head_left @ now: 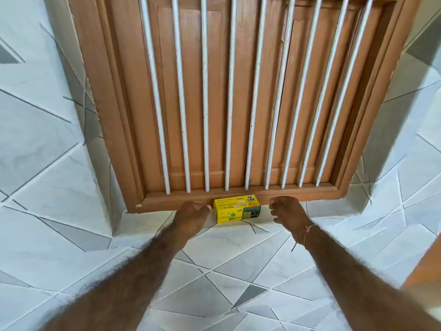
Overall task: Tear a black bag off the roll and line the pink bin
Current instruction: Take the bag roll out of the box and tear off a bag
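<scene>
A small yellow bin-bag box (236, 208) lies on the tiled ledge, pushed up against the bottom of a wooden window frame. My left hand (191, 217) is just left of the box, fingers apart, its thumb tip close to the box's left end. My right hand (287, 210) is a short way to the right of the box, fingers curled loosely and holding nothing. Neither hand grips the box. No black bag, roll or pink bin is in view.
The brown wooden window frame (238, 197) with white vertical bars (205, 115) rises directly behind the box. White and grey patterned tiles (238, 271) cover the ledge and the side walls. A wooden edge (424, 271) shows at the far right.
</scene>
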